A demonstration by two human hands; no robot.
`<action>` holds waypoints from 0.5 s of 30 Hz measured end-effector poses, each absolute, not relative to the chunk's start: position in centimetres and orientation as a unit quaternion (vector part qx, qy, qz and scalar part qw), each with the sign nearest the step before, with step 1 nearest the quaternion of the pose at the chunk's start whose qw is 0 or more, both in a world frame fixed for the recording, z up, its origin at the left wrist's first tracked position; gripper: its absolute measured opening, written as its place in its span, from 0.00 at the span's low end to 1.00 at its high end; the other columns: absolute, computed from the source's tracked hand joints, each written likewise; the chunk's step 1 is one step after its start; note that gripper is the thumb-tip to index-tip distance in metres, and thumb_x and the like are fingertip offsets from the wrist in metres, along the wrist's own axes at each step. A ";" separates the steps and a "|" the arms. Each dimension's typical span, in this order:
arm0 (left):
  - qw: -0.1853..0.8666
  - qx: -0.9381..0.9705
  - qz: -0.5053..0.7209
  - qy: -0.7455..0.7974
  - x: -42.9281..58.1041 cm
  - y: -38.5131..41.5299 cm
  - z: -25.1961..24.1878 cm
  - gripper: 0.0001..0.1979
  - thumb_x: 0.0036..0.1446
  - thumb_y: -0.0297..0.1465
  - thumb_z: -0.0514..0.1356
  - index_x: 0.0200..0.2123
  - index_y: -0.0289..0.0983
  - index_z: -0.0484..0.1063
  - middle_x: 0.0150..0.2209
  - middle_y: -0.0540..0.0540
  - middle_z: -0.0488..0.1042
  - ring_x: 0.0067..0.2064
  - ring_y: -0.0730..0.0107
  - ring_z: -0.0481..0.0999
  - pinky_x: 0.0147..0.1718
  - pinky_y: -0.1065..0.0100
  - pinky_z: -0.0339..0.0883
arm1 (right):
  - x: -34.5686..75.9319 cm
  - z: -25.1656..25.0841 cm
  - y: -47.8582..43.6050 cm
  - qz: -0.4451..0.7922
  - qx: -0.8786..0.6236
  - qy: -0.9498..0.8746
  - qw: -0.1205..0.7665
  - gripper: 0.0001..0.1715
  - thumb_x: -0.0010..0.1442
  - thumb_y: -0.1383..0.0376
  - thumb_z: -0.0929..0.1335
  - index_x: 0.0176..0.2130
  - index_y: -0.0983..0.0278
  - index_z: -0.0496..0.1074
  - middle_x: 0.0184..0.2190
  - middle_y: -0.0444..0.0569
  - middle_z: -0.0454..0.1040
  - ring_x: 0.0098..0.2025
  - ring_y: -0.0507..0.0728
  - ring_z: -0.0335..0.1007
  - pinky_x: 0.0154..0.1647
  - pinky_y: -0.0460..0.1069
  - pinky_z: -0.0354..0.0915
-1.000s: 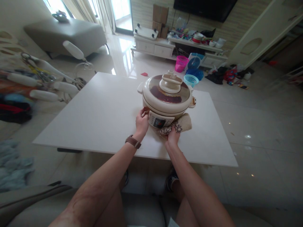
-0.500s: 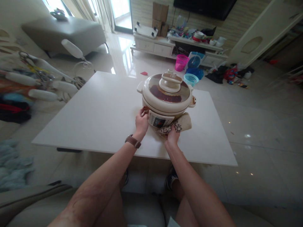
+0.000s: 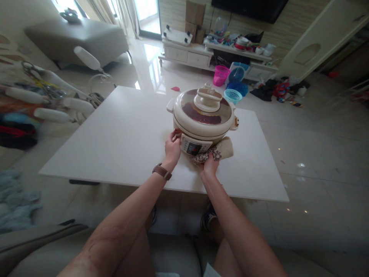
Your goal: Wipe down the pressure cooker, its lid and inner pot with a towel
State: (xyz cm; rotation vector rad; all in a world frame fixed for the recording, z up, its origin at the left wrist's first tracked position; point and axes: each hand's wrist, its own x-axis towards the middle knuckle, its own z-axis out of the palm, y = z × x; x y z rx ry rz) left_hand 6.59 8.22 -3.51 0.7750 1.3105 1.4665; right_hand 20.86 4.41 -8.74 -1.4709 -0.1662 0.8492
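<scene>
Left grip [image 3: 173,149], curled, touches cooker [image 3: 201,122]; right grip [image 3: 211,165] holds cloth [image 3: 225,149]

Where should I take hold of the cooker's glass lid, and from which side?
Probably by the raised bar handle atop the glass lid, coming from above: it stands up from the glass, nothing covers it, and its long, narrow shape should suit a grip across its long sides.

On the surface [image 3: 115,134], right of middle: cooker [image 3: 201,131], with left grip [image 3: 173,149] at its near left, cloth [image 3: 225,149] and right grip [image 3: 211,166] at its near right; behind, on the floor [image 3: 314,157], a basket [image 3: 233,97].
</scene>
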 end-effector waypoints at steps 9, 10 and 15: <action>0.490 0.323 0.599 0.544 6.7 8.2 -3.3 0.31 0.54 0.24 0.60 0.63 0.38 0.75 0.64 0.39 0.79 0.65 0.56 0.78 0.61 0.58 0.72 | 21.2 -9.4 4.2 0.372 -0.647 -0.177 0.642 0.29 0.62 0.51 0.68 0.56 0.64 0.77 0.50 0.55 0.84 0.56 0.62 0.81 0.52 0.56 0.80; 0.490 0.324 0.599 0.545 6.7 8.2 -3.3 0.31 0.54 0.24 0.60 0.63 0.38 0.75 0.64 0.39 0.79 0.65 0.56 0.78 0.62 0.58 0.72 | 21.2 -9.4 4.2 0.372 -0.651 -0.175 0.639 0.29 0.62 0.51 0.68 0.56 0.64 0.77 0.50 0.55 0.84 0.57 0.62 0.81 0.52 0.56 0.80; 0.488 0.325 0.597 0.547 6.7 8.2 -3.4 0.30 0.55 0.25 0.60 0.62 0.39 0.75 0.65 0.40 0.78 0.65 0.57 0.77 0.61 0.60 0.72 | 21.1 -9.2 4.2 0.372 -0.663 -0.140 0.634 0.30 0.63 0.54 0.67 0.59 0.64 0.75 0.53 0.56 0.83 0.59 0.62 0.80 0.52 0.56 0.80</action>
